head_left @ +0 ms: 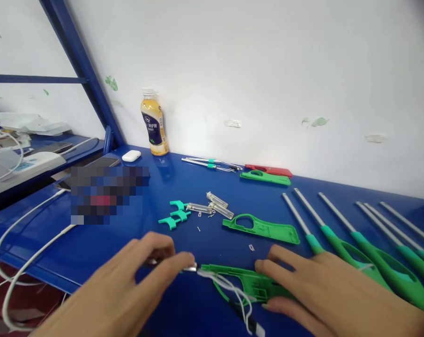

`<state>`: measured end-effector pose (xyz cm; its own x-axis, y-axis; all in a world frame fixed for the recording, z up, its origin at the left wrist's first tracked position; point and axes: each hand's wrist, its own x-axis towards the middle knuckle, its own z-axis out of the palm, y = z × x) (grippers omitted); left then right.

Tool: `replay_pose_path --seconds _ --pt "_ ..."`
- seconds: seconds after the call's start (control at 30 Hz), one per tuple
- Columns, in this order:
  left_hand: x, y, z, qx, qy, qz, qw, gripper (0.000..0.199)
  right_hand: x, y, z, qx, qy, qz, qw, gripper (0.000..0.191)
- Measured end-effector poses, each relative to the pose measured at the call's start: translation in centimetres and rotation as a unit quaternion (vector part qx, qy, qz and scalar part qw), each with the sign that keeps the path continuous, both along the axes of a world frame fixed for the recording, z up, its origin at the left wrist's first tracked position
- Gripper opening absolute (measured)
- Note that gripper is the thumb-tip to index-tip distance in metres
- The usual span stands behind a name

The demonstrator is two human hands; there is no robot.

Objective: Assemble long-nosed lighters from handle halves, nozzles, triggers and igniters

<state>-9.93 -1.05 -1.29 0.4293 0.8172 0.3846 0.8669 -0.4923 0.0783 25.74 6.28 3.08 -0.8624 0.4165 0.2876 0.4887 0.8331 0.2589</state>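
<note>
My left hand (145, 264) is closed on a thin metal lighter tube (190, 268), whose far part is hidden under my fingers. White wires (233, 283) trail from its end across a green lighter shell half (245, 281) to a black and white piece (256, 327). My right hand (310, 285) grips the handle end of this shell half, its hollow side facing up. Just beyond lies another green shell half (264, 228), with a small metal plate (251, 247) between. Clear fuel tanks (220, 209) and curved teal pieces (178, 214) lie farther back.
Several assembled green lighters (359, 252) lie on the right. By the wall are metal tubes with wires (212, 163), a red shell half (271, 170) and a green one (266, 178). A yellow bottle (153, 124), white earphone case (131, 156) and white cables (32, 264) are left.
</note>
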Motion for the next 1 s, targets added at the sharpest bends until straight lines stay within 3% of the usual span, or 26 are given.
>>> replay_pose_path --seconds 0.1,0.17,0.4,0.5,0.83,1.0 --pt "0.7 -1.0 -3.0 0.016 0.018 -0.014 1.000 0.082 -0.1 0.1 0.0 0.004 0.008 0.002 1.000 0.069" --pt "1.1 -0.7 -3.6 0.026 0.010 -0.027 0.999 0.083 0.0 0.2 -0.3 0.009 0.015 0.006 1.000 0.069" --pt "1.7 0.7 -2.2 0.009 -0.070 -0.045 0.996 0.065 1.3 0.1 -3.6 -0.021 0.033 -0.011 0.999 0.062" --pt "2.2 1.1 -2.1 -0.011 -0.068 -0.046 0.997 0.068 1.7 0.1 -4.4 -0.061 0.012 -0.019 0.998 0.056" --pt "3.4 1.6 -2.2 -0.023 -0.079 -0.026 0.996 0.062 2.1 0.5 -4.3 -0.078 0.015 0.005 0.997 0.047" --pt "3.4 1.3 -1.8 -0.027 -0.087 -0.047 0.995 0.061 2.1 0.1 -4.1 -0.079 0.007 -0.014 0.997 0.046"
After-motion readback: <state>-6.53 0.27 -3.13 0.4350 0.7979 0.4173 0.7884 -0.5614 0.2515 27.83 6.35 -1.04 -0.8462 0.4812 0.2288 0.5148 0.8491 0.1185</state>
